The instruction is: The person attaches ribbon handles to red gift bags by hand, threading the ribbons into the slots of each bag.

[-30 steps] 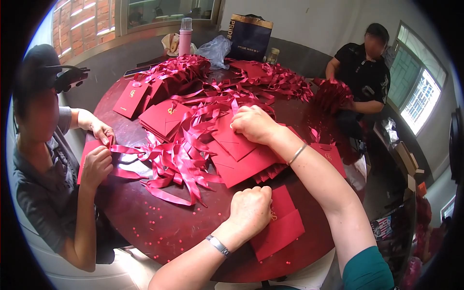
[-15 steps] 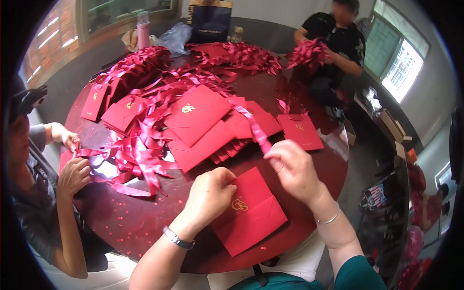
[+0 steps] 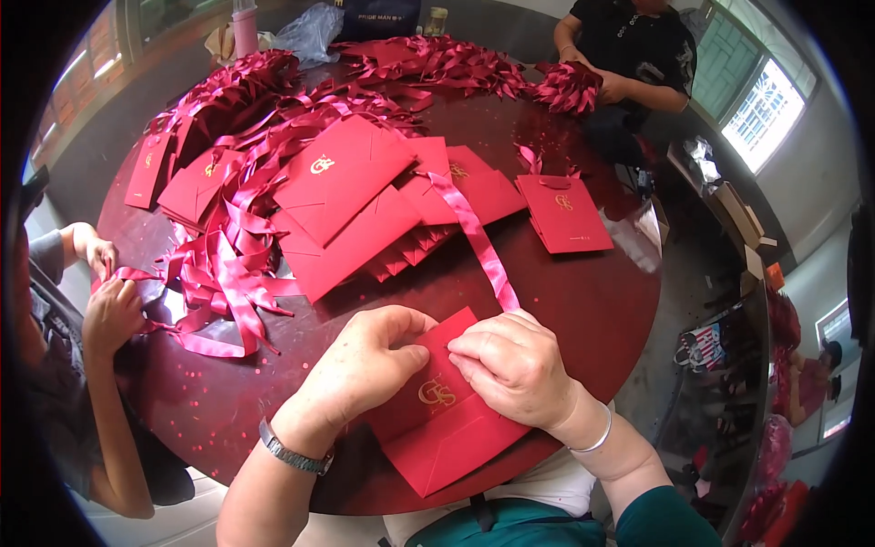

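Your right hand [image 3: 510,366] pinches the pink satin ribbon [image 3: 472,235] at the upper right edge of the red gift bag [image 3: 456,444] your left hand [image 3: 363,363] grips opposite.

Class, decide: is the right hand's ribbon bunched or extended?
Extended: the pink ribbon runs as one long strip from the right hand.

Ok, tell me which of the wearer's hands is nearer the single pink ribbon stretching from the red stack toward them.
Right. The pink ribbon runs into the right hand; the left hand is apart from it, at the red bag's left edge.
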### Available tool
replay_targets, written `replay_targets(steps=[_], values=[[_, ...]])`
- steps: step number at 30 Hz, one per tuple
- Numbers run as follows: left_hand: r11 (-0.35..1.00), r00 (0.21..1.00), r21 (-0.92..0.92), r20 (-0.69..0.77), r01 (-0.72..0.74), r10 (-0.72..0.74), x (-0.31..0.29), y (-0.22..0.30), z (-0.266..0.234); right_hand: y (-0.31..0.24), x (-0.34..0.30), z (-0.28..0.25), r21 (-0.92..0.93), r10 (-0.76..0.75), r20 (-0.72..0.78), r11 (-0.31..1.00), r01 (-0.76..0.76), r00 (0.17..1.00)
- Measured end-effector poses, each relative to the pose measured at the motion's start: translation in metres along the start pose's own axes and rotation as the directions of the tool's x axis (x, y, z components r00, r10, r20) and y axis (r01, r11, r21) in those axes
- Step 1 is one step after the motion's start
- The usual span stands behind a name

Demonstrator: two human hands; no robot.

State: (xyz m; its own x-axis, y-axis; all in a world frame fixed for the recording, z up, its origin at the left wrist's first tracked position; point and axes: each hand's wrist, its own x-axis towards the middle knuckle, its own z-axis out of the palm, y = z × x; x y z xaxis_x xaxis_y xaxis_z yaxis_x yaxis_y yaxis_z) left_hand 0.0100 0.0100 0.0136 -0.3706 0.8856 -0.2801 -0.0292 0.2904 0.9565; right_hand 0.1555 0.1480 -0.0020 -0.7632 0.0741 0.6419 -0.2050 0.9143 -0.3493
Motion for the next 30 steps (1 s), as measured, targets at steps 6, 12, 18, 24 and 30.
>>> replay_targets(steps=[6,12,18,24,30], values=[[0.999,0.999,-0.024,0.021,0.036,-0.036,0.000,0.000,-0.001,-0.001,0.001,-0.001,-0.011,0.000,-0.015,1.000,0.000,1.000],[0.993,0.998,0.103,-0.017,-0.057,0.059,0.000,-0.005,0.002,-0.002,0.000,-0.001,-0.003,0.041,-0.015,0.999,-0.041,0.999],[0.921,0.959,0.315,-0.089,-0.228,0.268,-0.006,-0.006,0.010,0.000,0.000,0.001,-0.054,0.042,0.063,0.998,-0.039,0.997],[0.808,0.881,0.478,-0.131,-0.345,0.454,-0.008,-0.009,0.016,-0.008,0.007,0.008,-0.043,0.153,0.077,0.988,-0.150,0.985],[0.734,0.867,0.577,-0.086,-0.359,0.492,-0.005,-0.011,0.020,-0.001,0.019,0.000,0.075,0.442,0.331,0.868,-0.490,0.834]])
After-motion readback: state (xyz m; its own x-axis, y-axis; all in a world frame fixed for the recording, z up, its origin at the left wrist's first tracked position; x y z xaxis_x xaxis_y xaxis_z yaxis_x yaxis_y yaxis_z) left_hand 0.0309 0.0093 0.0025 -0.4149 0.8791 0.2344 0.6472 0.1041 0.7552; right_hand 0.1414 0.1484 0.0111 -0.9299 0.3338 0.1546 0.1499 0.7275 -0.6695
